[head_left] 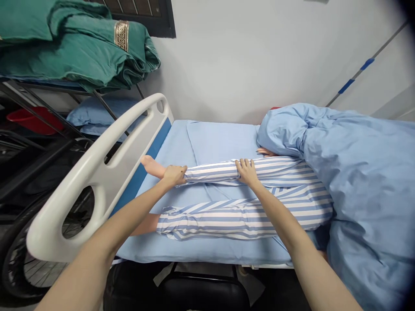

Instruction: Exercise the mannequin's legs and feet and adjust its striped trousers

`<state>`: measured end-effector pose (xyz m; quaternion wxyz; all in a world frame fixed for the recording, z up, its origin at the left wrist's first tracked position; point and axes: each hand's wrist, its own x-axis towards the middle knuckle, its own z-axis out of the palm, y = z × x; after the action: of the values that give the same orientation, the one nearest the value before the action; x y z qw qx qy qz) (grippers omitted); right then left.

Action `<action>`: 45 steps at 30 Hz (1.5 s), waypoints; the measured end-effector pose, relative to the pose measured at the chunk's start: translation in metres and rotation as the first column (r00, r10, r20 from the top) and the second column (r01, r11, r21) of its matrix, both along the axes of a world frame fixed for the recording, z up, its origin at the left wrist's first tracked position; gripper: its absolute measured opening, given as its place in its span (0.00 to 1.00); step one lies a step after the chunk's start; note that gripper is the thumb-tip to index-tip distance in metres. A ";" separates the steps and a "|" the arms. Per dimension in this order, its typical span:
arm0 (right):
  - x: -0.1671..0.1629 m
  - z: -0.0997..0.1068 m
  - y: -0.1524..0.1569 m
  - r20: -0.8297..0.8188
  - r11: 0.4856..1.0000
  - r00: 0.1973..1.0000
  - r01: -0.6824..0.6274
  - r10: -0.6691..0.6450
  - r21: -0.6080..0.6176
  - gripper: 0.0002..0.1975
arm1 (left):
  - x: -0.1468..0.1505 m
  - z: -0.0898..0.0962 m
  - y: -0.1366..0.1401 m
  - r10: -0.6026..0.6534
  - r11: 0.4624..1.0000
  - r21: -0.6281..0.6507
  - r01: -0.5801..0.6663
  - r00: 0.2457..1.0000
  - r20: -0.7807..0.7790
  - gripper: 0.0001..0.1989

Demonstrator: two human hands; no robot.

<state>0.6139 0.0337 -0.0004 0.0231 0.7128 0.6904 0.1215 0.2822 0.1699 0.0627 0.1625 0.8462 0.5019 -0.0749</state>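
Two legs in blue-and-white striped trousers (214,220) lie stretched out on a bed; whether they belong to a person or a manikin I cannot tell. My left hand (175,175) is closed round the far leg's lower end, at the trouser cuff, just above the bare foot (151,166). Farther up the same leg, my right hand (247,171) curls its fingers over the knee area. The near leg lies untouched, its ankle (146,224) partly behind my left forearm. A light blue quilt (363,172) covers the upper body, and a hand (266,152) shows beneath its edge.
A white footboard (94,160) closes the bed's left end. Beyond it stand a rack with folded green bedding (81,56), a red basin (35,120) and a wheel (22,255). A black chair (204,289) is at the near side, a wall behind.
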 end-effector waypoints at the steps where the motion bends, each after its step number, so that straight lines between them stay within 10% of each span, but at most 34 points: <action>1: 0.001 0.002 -0.001 -0.006 1.000 1.000 -0.005 0.005 0.011 0.41 | 0.000 0.004 0.001 -0.070 0.997 0.035 0.072 0.996 -0.057 0.22; 5: 0.012 0.019 -0.001 -0.040 0.997 0.999 0.000 0.003 0.076 0.42 | 0.003 0.018 0.001 -0.191 0.964 0.139 0.225 0.956 -0.223 0.22; 24: 0.116 0.140 -0.013 -0.267 0.939 0.963 0.050 0.046 0.341 0.55 | 0.080 0.015 -0.041 -0.042 0.993 0.118 0.030 0.994 0.097 0.24; 45: 0.133 0.149 -0.012 -0.308 0.945 0.951 0.083 0.020 0.316 0.57 | 0.115 -0.028 -0.029 -0.038 0.992 0.124 0.019 0.987 0.154 0.28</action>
<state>0.7465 0.0214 0.1485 -0.2002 0.7281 0.6444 0.1208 0.3968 0.1411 0.0347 0.1482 0.8649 0.4792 0.0201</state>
